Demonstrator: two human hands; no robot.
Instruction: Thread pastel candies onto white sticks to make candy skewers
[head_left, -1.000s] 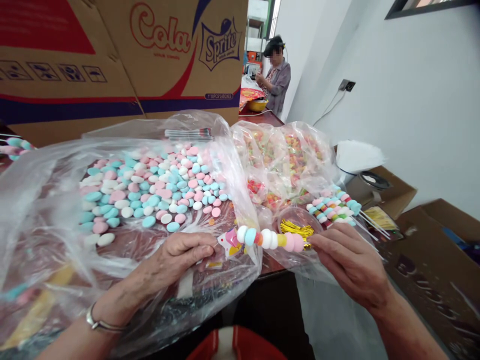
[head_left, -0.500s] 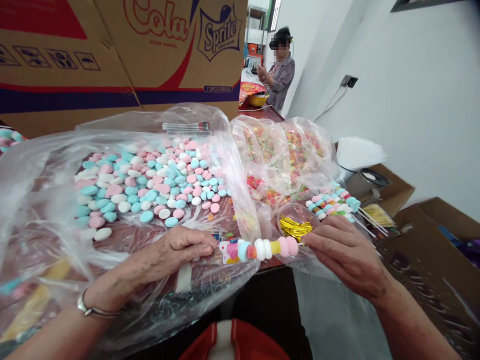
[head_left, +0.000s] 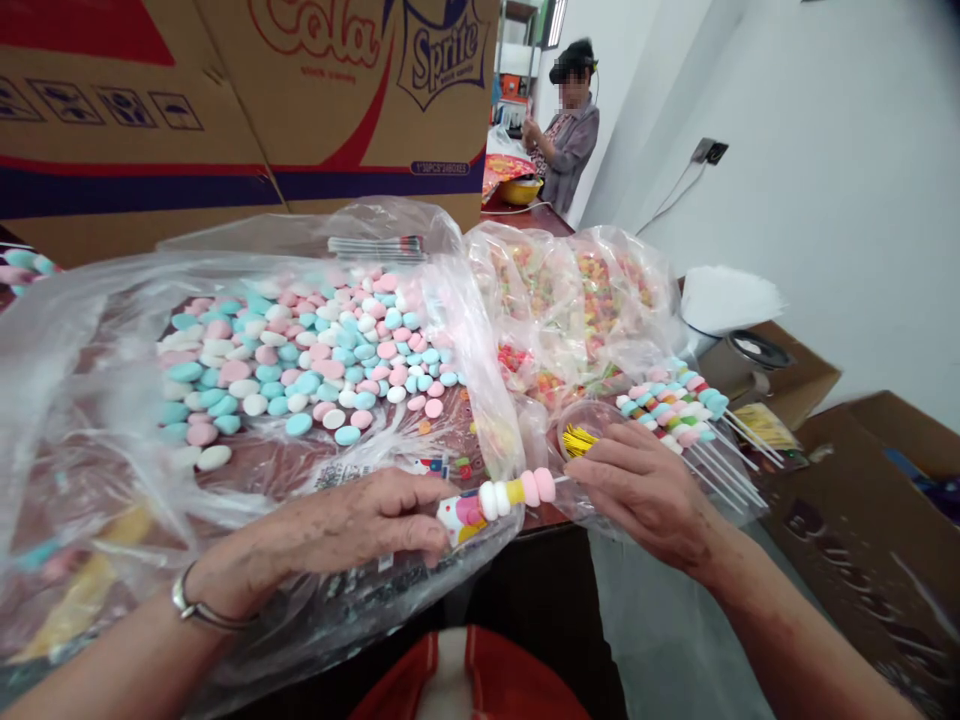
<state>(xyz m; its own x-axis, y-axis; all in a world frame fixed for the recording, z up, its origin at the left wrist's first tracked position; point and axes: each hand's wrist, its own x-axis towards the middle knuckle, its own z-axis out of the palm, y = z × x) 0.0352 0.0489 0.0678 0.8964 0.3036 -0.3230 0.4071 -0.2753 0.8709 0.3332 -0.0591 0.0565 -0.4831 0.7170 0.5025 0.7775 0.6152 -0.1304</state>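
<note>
Between my two hands lies a candy skewer (head_left: 504, 495) strung with white, yellow and pink marshmallow pieces and a printed paper tag at its left end. My left hand (head_left: 352, 525) pinches that tagged end, resting on a clear plastic bag (head_left: 90, 360) of pink, blue and white marshmallow candies (head_left: 300, 355). My right hand (head_left: 645, 490) is closed on the stick's right end. Just beyond it stands a small clear cup (head_left: 592, 425) with gold twist ties (head_left: 579, 440).
Finished skewers (head_left: 675, 405) lie in a row at the right, beside bags of colourful gummies (head_left: 570, 300). Large cardboard cartons (head_left: 247, 100) stand behind. Another person (head_left: 566, 135) works at the far end of the table. More boxes (head_left: 862, 480) sit low on the right.
Both hands have drawn the skewer down and left, toward my body. My right hand has slid in along the stick, so fewer candy pieces show between the hands.
</note>
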